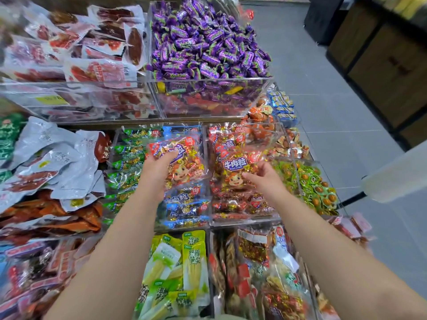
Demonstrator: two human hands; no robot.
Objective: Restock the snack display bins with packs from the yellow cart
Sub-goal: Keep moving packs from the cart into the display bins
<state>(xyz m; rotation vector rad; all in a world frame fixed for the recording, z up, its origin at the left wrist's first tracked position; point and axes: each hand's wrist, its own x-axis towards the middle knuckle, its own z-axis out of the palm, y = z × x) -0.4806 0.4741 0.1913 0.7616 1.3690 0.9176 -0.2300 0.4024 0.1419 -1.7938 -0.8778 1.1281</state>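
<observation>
Pack (184, 167) lengthwise, top away | left hand (159, 166) grips it | right hand (265, 179) holds second pack (233, 167)

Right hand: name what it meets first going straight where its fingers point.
The red cartoon pack atop its bin; the right hand's fingers point left at it and seem nearly touching, though depth is unclear.

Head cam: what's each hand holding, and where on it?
Left hand grips a red beef-snack pack by its left edge. Right hand seems to pinch a second red pack at its lower right edge.
</observation>
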